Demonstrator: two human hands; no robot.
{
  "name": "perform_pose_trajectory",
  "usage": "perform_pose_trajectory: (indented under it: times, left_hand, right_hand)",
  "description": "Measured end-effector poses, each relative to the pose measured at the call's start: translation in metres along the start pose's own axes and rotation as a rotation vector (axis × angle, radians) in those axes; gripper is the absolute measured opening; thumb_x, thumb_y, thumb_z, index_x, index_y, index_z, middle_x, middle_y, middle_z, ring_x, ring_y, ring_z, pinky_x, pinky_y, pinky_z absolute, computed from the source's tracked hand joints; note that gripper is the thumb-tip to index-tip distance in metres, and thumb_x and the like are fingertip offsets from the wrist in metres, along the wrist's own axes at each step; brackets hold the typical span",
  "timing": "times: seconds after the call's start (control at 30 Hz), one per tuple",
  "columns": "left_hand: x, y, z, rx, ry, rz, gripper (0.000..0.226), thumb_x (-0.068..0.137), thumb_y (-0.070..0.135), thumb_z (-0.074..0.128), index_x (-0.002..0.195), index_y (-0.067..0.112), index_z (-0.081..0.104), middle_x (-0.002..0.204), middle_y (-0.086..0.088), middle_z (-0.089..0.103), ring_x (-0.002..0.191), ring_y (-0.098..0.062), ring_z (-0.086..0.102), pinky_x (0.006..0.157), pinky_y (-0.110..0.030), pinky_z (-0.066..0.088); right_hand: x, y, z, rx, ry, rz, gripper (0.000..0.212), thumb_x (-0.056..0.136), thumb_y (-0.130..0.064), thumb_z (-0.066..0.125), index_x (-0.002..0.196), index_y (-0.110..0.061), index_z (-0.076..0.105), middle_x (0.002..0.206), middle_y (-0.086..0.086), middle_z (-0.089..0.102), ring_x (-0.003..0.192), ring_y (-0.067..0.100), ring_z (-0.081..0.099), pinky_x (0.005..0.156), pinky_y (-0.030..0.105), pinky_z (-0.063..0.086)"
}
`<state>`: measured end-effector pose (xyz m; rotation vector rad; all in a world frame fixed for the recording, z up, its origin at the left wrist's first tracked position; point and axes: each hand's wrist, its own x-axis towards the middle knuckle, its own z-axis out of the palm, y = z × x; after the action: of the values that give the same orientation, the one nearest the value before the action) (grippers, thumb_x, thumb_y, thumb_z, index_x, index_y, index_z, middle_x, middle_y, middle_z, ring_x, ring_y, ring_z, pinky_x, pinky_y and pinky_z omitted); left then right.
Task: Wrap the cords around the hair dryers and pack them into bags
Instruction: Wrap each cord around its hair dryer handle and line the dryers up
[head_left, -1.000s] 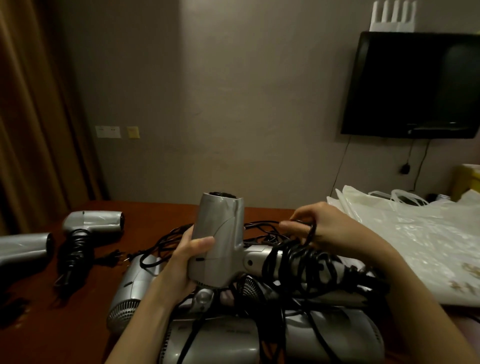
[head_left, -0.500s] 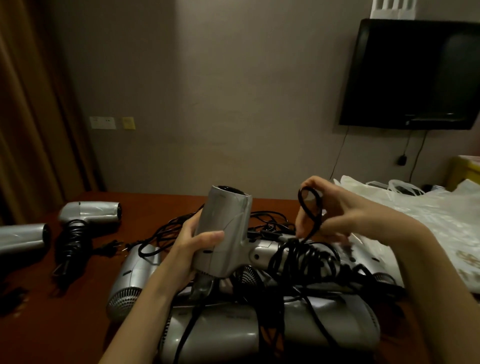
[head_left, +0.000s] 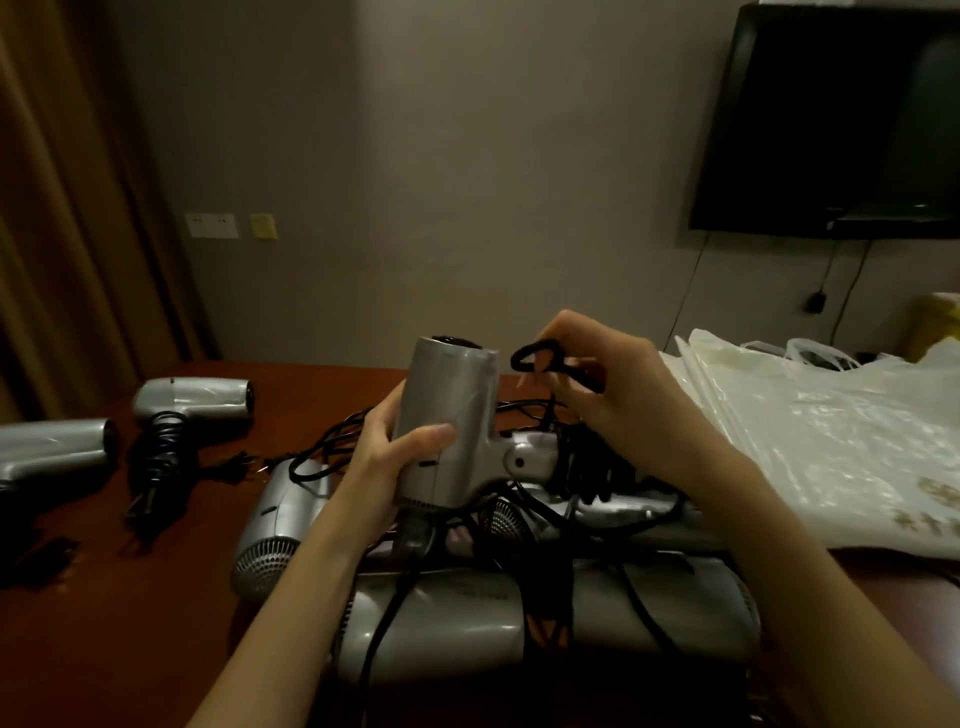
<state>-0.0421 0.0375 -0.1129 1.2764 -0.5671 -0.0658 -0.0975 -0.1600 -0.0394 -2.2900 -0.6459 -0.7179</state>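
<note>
On table (head_left: 171, 613), centre: pile of silver dryers (head_left: 545, 618) with cords tangled over them. At 3 o'clock: stack of plastic bags (head_left: 810, 441), lying flat, none seen opened. At 9 o'clock: two more dryers (head_left: 192, 399), well apart from pile, nearer one with cord already coiled on handle.

Above pile: held dryer (head_left: 447, 431), barrel upright, handle pointing toward 3 o'clock. Left hand (head_left: 384, 462) wrapped round barrel, thumb across front. Several dark turns of cord (head_left: 535, 358) visible on handle. Right hand (head_left: 618, 389) at 1 o'clock of barrel, fingers curled, pinching a loop of that cord just beside barrel top.

Judged step: winding cord on handle, mid-wrap, not finished; bagging not begun. Slack remaining not determinable, lost among pile's cords.

Next move calls for: carrying loop down round handle, snug against existing turns, barrel kept steady; then securing plug end. Risk: snagging a neighbouring cord.
</note>
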Motion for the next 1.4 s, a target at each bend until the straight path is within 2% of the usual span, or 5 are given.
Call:
perform_pose_trajectory:
  times: [0.3,0.67,0.93,1.2,1.4]
  left_hand:
    - [0.005,-0.003,-0.004,0.042,0.184,0.098,0.039,0.056,0.041,0.074,0.095,0.043,0.070,0.092,0.003,0.072,0.084,-0.022,0.070,0.062,-0.030,0.055]
    - [0.007,-0.003,-0.003,0.063,0.235,0.133,0.045,0.054,0.045,0.075,0.099,0.041,0.067,0.090,0.009,0.072,0.083,-0.015,0.070,0.063,-0.027,0.056]
    - [0.009,-0.003,-0.001,0.199,0.315,0.269,0.066,0.058,0.047,0.073,0.119,0.025,0.063,0.099,0.005,0.069,0.089,-0.010,0.068,0.065,-0.023,0.055]
    - [0.010,-0.008,-0.013,0.020,0.561,0.218,0.054,0.056,0.048,0.075,0.105,0.028,0.064,0.087,0.010,0.070,0.083,-0.014,0.069,0.065,-0.028,0.056]
    - [0.012,-0.008,-0.014,-0.139,0.608,0.151,0.053,0.060,0.038,0.079,0.109,0.029,0.065,0.100,-0.004,0.069,0.087,-0.025,0.068,0.066,-0.036,0.057]
  right_hand:
    - [-0.005,-0.019,-0.015,-0.322,-0.209,0.019,0.044,0.078,-0.056,0.060,0.100,-0.018,0.070,0.099,-0.008,0.054,0.083,0.004,0.057,0.070,0.015,0.049]
    - [-0.008,-0.023,-0.016,-0.655,0.009,0.188,0.030,0.087,-0.044,0.064,0.093,-0.014,0.064,0.085,0.004,0.067,0.071,0.019,0.060,0.067,0.027,0.049]
    - [-0.004,-0.019,0.005,-0.444,-0.097,0.234,0.033,0.093,-0.043,0.054,0.078,-0.017,0.065,0.062,-0.008,0.055,0.052,0.006,0.048,0.047,0.016,0.034]
    - [-0.005,-0.013,0.046,-0.478,-0.285,0.179,0.031,0.104,-0.033,0.033,0.107,-0.015,0.058,0.087,0.000,0.062,0.075,0.016,0.058,0.072,0.035,0.051]
    - [-0.004,-0.007,0.036,-0.491,-0.328,0.269,0.033,0.102,-0.036,0.038,0.086,-0.019,0.061,0.071,-0.007,0.055,0.063,0.010,0.054,0.066,0.027,0.051]
